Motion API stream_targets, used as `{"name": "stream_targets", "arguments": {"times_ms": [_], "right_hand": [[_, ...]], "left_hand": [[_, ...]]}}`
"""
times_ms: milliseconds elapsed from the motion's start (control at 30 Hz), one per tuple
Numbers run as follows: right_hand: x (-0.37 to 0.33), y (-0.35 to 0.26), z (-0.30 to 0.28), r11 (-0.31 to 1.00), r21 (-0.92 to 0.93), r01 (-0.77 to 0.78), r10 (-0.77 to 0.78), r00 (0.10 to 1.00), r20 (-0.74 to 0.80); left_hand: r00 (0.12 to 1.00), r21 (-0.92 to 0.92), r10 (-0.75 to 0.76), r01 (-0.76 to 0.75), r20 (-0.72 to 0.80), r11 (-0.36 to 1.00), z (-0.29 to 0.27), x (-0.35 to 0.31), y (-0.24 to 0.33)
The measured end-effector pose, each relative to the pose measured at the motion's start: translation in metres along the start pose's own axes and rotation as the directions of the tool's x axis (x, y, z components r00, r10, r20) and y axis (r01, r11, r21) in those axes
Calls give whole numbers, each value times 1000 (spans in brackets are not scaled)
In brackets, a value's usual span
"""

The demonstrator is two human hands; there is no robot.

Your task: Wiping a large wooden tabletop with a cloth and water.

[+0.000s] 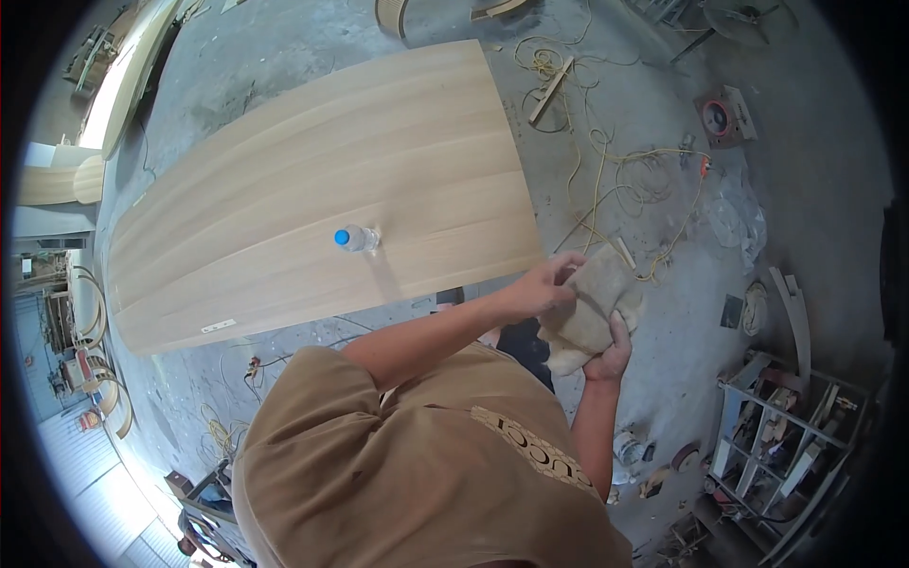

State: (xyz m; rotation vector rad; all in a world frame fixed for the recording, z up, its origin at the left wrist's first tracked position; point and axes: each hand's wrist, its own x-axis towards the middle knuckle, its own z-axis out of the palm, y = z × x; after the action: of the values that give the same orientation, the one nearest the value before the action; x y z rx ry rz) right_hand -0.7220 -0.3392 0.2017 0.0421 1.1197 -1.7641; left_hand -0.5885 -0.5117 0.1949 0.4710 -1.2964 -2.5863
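Observation:
Both hands are at a folded beige cloth point(598, 293) with ragged, fuzzy edges, held in front of my body just off the right end of a big wooden panel. My left hand point(551, 288) is closed on the cloth's left side, its fingers bent. From below, my right hand point(611, 354) supports the cloth, with the thumb pressed on top and the other fingers hidden underneath. The pale wood-grain panel point(303, 180) has a curved outline. On it, a clear plastic bottle point(360, 239) with a blue cap stands upright.
Yellow cords point(606, 180) lie tangled on the concrete floor to the right, near a red-and-black round device point(718, 118) and clear plastic sheeting point(737, 220). A metal rack point(791, 440) holding tools stands at the lower right. Curved wooden pieces point(118, 402) lean at the far left.

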Motion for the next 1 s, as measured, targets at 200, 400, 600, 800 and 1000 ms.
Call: {"name": "stream_targets", "arguments": {"times_ms": [200, 400, 600, 800, 1000], "right_hand": [[81, -6, 3, 981, 26, -194, 184, 958, 222], [185, -33, 54, 890, -168, -424, 456, 822, 340], [277, -47, 62, 686, -424, -592, 723, 622, 301], [370, -17, 56, 607, -590, -532, 740, 649, 176], [450, 36, 72, 262, -935, 237, 316, 894, 316]], "left_hand": [[942, 133, -15, 63, -336, 989, -17, 29, 19], [760, 101, 164, -129, -630, 986, -27, 63, 17], [399, 74, 100, -79, -912, 994, -37, 76, -15], [-102, -153, -168, -135, -981, 979, -67, -5, -126], [-467, -36, -62, -64, -882, 997, -128, -85, -162]]}}
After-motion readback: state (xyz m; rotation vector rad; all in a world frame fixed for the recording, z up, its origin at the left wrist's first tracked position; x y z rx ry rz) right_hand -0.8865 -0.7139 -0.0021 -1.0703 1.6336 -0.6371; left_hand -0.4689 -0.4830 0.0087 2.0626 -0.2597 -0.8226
